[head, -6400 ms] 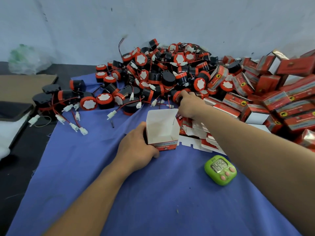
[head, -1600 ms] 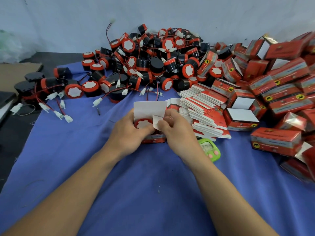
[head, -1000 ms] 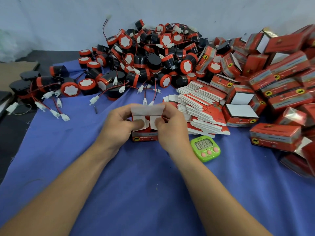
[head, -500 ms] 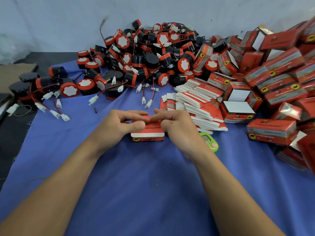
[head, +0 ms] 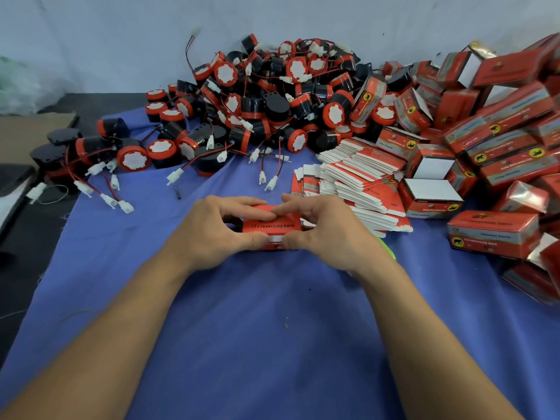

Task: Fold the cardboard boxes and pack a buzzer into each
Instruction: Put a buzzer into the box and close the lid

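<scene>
While on blue cloth (head: 272, 344), left hand (head: 209, 234) and right hand (head: 330, 234) pinch red box (head: 271, 224), fingers curled.

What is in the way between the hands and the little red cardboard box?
Nothing that shows. The left hand and the right hand both grip the small red cardboard box on the blue cloth, thumbs at its near edge, fingers on its top flap.

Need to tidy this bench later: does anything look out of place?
A few buzzers lie off the blue cloth on the dark surface at far left, apart from the main pile. The held box looks fine.
</scene>
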Demonstrator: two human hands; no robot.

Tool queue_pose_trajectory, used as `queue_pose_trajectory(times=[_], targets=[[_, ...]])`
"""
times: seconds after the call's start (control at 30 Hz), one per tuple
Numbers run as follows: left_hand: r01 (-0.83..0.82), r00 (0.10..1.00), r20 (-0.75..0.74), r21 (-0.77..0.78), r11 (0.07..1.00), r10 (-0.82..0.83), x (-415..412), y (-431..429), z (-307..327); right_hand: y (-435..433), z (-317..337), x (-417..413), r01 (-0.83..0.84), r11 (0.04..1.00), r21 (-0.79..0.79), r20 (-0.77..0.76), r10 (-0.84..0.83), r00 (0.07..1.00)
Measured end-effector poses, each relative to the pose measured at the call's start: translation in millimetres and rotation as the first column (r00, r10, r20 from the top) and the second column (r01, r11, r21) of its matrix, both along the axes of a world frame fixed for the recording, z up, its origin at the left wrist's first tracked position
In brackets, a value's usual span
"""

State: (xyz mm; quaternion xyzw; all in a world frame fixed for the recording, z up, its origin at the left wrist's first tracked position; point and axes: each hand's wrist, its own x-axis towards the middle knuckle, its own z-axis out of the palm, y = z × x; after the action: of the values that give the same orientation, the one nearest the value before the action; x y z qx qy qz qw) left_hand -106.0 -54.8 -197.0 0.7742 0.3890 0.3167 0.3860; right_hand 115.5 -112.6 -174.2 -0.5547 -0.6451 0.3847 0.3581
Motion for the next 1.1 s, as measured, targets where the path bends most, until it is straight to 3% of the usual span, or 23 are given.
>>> queue_pose_trajectory(times=[0.13, 0.37, 0.67, 0.8, 1.0, 1.1], targets=[[-0.019, 1.000, 0.011, 0.030, 0.999, 0.019, 4, -2, 2, 3, -1, 7, -0.053, 0.998, 0.031, 0.040, 0.052, 0.998], [-0.023, 0.997, 0.067, -0.061, 0.998, 0.027, 6, 0, 1, 4, 0, 8, -0.055, 0.998, 0.027, 0.004, 0.055, 0.999], [0.006, 0.988, 0.156, -0.143, 0.990, 0.017, 7, -2, -1, -3, 2, 1, 0.003, 0.999, -0.045, -0.170, -0.010, 0.985], [0.029, 0.970, 0.240, -0.233, 0.972, 0.029, 8, -4, 1, -2, 0, 0, 0.037, 0.998, -0.042, -0.123, -0.042, 0.992], [0.004, 0.988, 0.152, -0.139, 0.990, 0.017, 11, -1, 3, 1, -1, -6, 0.125, 0.992, -0.007, 0.009, -0.125, 0.992], [-0.010, 0.982, 0.187, -0.156, 0.988, 0.039, 11, -2, 3, -1, 2, -10, 0.172, 0.985, 0.018, 0.081, -0.173, 0.982]])
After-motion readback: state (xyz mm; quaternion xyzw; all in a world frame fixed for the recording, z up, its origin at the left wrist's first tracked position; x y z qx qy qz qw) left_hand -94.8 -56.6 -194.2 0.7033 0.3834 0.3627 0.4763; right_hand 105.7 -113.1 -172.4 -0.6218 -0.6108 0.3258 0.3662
